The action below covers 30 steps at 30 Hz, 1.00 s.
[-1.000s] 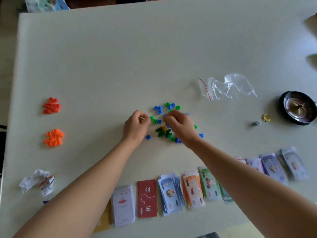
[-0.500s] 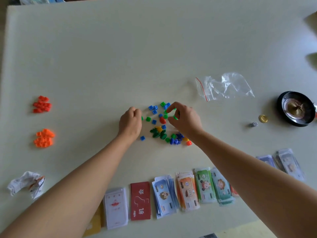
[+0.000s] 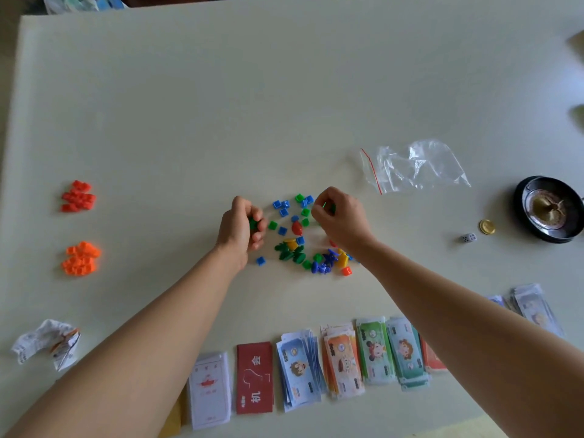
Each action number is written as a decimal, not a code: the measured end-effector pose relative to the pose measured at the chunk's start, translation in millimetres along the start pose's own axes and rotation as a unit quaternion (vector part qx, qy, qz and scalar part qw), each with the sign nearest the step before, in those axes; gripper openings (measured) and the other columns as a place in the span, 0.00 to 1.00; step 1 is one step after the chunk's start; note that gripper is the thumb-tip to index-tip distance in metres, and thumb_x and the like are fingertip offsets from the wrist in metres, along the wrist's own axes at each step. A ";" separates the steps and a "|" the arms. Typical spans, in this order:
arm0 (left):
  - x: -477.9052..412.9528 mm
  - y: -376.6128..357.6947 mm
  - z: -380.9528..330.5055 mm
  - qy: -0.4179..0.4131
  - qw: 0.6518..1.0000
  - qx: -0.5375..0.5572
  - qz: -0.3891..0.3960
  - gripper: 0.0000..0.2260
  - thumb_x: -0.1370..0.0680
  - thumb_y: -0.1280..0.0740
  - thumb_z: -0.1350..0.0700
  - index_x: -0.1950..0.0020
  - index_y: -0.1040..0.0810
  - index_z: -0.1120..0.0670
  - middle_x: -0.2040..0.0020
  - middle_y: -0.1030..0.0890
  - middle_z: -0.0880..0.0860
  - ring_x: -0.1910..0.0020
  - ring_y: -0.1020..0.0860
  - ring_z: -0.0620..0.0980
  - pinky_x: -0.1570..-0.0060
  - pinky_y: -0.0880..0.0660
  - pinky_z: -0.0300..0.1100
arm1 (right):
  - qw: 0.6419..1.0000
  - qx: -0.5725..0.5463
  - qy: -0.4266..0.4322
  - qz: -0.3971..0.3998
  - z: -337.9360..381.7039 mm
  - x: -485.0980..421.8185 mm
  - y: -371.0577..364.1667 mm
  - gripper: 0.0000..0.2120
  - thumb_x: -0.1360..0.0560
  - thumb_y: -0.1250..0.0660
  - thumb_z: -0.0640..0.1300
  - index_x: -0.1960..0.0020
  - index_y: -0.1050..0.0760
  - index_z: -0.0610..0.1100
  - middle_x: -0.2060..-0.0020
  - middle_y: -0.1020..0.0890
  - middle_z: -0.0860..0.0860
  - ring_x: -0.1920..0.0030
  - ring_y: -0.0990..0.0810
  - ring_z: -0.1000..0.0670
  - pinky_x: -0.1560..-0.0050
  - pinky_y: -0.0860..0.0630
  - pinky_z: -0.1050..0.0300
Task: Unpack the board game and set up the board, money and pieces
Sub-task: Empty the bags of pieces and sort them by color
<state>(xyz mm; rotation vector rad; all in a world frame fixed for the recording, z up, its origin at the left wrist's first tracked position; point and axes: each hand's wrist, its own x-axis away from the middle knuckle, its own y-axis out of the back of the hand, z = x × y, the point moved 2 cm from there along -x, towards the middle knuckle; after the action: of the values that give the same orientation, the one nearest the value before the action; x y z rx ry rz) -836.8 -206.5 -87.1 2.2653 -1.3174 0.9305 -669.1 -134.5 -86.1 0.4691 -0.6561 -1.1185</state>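
A loose heap of small blue and green plastic houses [image 3: 292,218] and coloured pawns [image 3: 322,262] lies mid-table. My left hand [image 3: 241,227] is curled around several green houses at the heap's left edge. My right hand [image 3: 339,218] pinches a green house at the heap's upper right. Two sorted piles sit far left: red houses [image 3: 78,196] and orange houses [image 3: 81,258]. Stacks of paper money [image 3: 357,358] and cards [image 3: 254,377] line the near edge.
An empty clear zip bag [image 3: 414,165] lies right of the heap. Further right are a black roulette wheel [image 3: 550,208], a gold coin [image 3: 486,226] and a white die [image 3: 468,238]. Crumpled wrapping [image 3: 47,343] lies near left. More banknotes [image 3: 531,306] sit beyond my right forearm.
My right hand has lifted from the middle of the heap to its upper right with a green house. My left hand has closed around green houses and stayed at the heap's left.
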 end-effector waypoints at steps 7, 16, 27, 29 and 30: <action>3.2 -0.7 3.1 -0.216 0.830 -0.512 -0.059 0.10 0.27 0.30 0.51 0.48 0.24 0.50 0.58 0.23 0.48 0.56 0.23 0.51 0.58 0.29 0.43 | 0.977 0.186 0.068 0.076 -1.6 5.6 1.6 0.11 0.29 0.31 0.52 0.47 0.26 0.53 0.67 0.31 0.57 0.64 0.29 0.51 0.68 0.38 0.58; -5.4 -0.5 3.2 -0.186 0.907 -0.376 -0.047 0.07 0.21 0.38 0.54 0.56 0.25 0.54 0.63 0.25 0.49 0.64 0.28 0.50 0.63 0.34 0.41 | 0.997 -0.025 0.011 0.076 -0.8 -2.1 -1.8 0.02 0.27 0.35 0.43 0.57 0.28 0.48 0.71 0.29 0.54 0.71 0.33 0.53 0.68 0.35 0.57; 1.4 -17.7 -11.0 -0.011 0.996 -0.080 -0.029 0.12 0.26 0.48 0.65 0.66 0.30 0.55 0.70 0.30 0.52 0.73 0.36 0.47 0.74 0.40 0.38 | 0.996 0.049 -0.061 0.050 4.2 -10.9 -0.3 0.06 0.29 0.30 0.48 0.54 0.24 0.48 0.68 0.24 0.52 0.68 0.26 0.51 0.68 0.32 0.59; 0.7 -19.2 -10.5 -0.038 0.989 -0.143 -0.030 0.13 0.25 0.47 0.64 0.66 0.29 0.54 0.70 0.30 0.50 0.71 0.34 0.46 0.71 0.37 0.38 | 0.986 0.154 -0.047 0.046 5.0 -9.8 -6.0 0.12 0.30 0.28 0.52 0.50 0.24 0.50 0.63 0.23 0.51 0.62 0.25 0.47 0.67 0.35 0.58; -0.5 -19.7 -10.3 -0.057 0.983 -0.173 -0.031 0.14 0.24 0.47 0.64 0.66 0.28 0.54 0.69 0.30 0.49 0.70 0.32 0.46 0.68 0.34 0.38 | 0.981 0.186 -0.038 0.043 6.8 -10.0 -7.6 0.13 0.30 0.28 0.53 0.49 0.25 0.50 0.63 0.24 0.51 0.61 0.25 0.47 0.67 0.36 0.58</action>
<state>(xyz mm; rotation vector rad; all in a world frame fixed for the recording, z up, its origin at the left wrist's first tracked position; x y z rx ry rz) -823.6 -190.3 -79.6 2.0986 -1.3282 0.5085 -681.6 -128.2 -88.5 0.7110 -0.9514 -0.9366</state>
